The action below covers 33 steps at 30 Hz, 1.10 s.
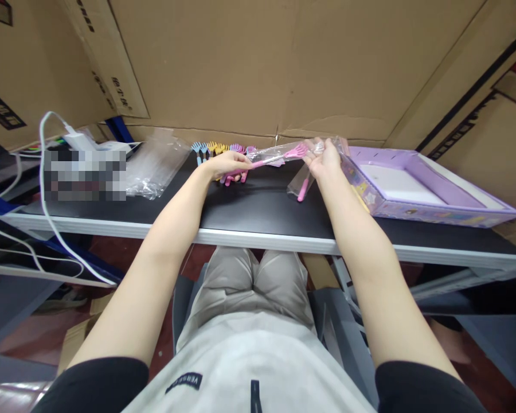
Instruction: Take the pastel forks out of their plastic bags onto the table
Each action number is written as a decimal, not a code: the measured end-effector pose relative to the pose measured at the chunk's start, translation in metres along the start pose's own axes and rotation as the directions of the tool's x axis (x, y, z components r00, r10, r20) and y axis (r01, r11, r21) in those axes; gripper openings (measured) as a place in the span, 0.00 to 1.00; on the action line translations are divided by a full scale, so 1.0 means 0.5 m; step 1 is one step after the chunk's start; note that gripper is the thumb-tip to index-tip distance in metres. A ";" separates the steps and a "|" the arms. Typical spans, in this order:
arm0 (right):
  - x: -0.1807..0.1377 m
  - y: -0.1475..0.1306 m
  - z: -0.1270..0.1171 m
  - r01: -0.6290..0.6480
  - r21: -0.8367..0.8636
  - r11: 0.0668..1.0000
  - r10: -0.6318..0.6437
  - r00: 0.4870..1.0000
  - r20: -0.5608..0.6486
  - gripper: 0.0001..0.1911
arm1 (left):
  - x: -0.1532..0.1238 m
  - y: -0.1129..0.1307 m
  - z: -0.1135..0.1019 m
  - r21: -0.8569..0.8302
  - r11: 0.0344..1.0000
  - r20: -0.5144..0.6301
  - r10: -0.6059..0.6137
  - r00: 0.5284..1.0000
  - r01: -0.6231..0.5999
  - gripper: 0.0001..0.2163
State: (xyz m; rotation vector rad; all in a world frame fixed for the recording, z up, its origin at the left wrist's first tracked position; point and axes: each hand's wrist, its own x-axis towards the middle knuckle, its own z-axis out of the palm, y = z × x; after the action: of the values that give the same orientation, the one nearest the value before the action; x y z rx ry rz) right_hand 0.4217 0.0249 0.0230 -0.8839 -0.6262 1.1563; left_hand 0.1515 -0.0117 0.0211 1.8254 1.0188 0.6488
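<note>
My left hand (pixel 227 164) is closed around the handle of a pink back scratcher (pixel 296 151), which has a metal shaft and a hand-shaped head pointing right. Clear plastic runs along the shaft toward my right hand (pixel 327 159), whose fingers pinch a clear plastic bag (pixel 339 146) beside the head. Below my right hand, a second pink handle (pixel 303 190) shows inside clear wrapping on the table; its other end is hidden. Behind my left hand lies a row of several back scratchers with blue, yellow (pixel 217 147) and purple heads, partly covered by the hand.
A purple open box (pixel 413 178) stands on the black table (pixel 258 212) at the right. Clear plastic bags (pixel 157 163) lie at the left, near a white charger (pixel 79 140) with a cable. Cardboard walls (pixel 249 63) rise behind the table.
</note>
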 end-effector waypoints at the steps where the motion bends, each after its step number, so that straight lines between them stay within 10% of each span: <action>1: -0.002 0.001 0.003 0.002 -0.011 1.000 -0.002 1.000 0.016 0.21 | 0.002 0.002 0.004 0.033 0.999 -0.013 0.004 1.000 -0.003 0.14; 16: -0.005 0.030 0.028 0.075 -0.151 0.986 -0.064 0.995 0.075 0.14 | 0.011 -0.007 0.009 0.040 0.999 -0.164 0.026 0.986 -0.020 0.15; 27: 0.030 -0.046 -0.034 0.282 -0.038 0.959 -0.279 0.906 -0.318 0.23 | 0.012 -0.026 -0.006 0.102 0.995 -0.267 0.003 0.964 0.025 0.13; 33: 0.026 -0.038 -0.028 0.337 -0.056 0.940 -0.338 0.891 -0.302 0.23 | 0.018 -0.033 -0.028 0.225 0.942 -0.614 -0.062 0.786 0.250 0.09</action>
State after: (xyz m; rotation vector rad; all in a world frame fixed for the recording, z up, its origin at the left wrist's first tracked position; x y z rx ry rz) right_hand 0.4464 0.0307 0.0318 -0.8930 -0.4984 0.6851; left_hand 0.1391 0.0064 0.0126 1.7858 1.7582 1.0571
